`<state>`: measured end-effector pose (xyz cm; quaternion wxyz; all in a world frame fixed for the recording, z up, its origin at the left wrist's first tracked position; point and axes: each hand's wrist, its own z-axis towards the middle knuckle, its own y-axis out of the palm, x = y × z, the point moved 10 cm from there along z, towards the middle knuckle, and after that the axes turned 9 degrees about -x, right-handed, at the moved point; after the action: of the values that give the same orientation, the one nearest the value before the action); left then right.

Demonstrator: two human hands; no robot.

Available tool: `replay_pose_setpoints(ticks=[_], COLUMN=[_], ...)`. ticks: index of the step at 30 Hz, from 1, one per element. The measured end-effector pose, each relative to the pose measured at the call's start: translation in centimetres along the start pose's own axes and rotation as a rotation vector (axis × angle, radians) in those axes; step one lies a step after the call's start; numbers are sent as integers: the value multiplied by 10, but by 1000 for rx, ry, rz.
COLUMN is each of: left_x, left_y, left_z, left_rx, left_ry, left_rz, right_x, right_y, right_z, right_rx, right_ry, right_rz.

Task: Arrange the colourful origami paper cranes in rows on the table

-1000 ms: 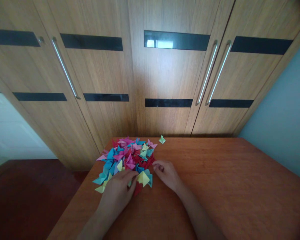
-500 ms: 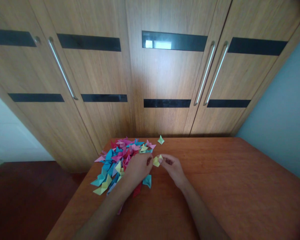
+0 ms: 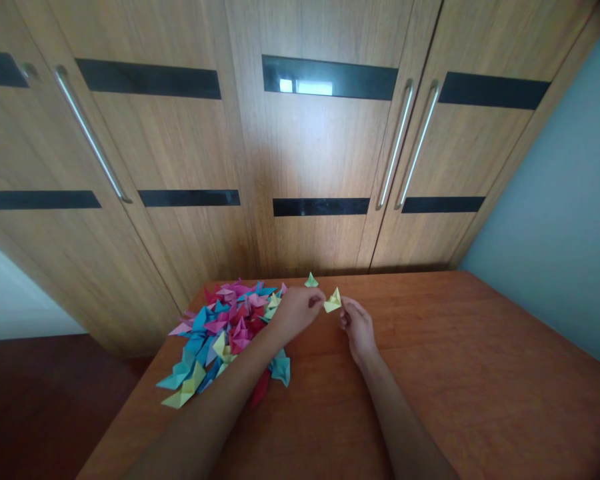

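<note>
A yellow folded-paper crane [image 3: 333,301] is between my two hands, its point standing upward. My left hand [image 3: 296,313] is closed in a pinch at the crane's left tip. On the other side my right hand [image 3: 359,328] has its thumb and fingers together at the right end of the paper. A heap of folded-paper cranes [image 3: 240,333] in pink, red, blue, teal and yellow lies left of the crane, partly hidden by my left hand and forearm. Behind my left hand, a pale green paper crane [image 3: 311,281] sits alone near the table's far edge.
The reddish-brown wooden table [image 3: 455,373] reaches to a wooden wardrobe [image 3: 310,247] with dark strips and long metal handles [image 3: 396,147]. A pale blue wall [image 3: 545,247] stands at the right. Past the table's left edge is a dark red floor [image 3: 45,400].
Both hands have moved forward and to the right with the yellow crane, which now shows more fully between them. The view has turned slightly right, so the heap appears farther left.
</note>
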<state>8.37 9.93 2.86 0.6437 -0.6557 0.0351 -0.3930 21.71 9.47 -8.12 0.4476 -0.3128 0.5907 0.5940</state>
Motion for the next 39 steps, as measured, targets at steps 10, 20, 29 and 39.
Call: replay_pose_setpoints(ticks=[10, 20, 29, 39], left_x=[-9, 10, 17, -18], left_y=[5, 22, 18, 3], left_z=[70, 43, 19, 48], left_rx=[-4, -4, -28, 58], left_ry=[-89, 22, 167, 6], left_rz=[26, -65, -278, 111], right_x=[1, 5, 8, -2], right_y=[-26, -32, -22, -18], right_z=[7, 7, 7, 3], right_rx=[187, 244, 169, 183], right_ry=[-78, -34, -7, -142], right_rz=[-62, 88, 178, -203])
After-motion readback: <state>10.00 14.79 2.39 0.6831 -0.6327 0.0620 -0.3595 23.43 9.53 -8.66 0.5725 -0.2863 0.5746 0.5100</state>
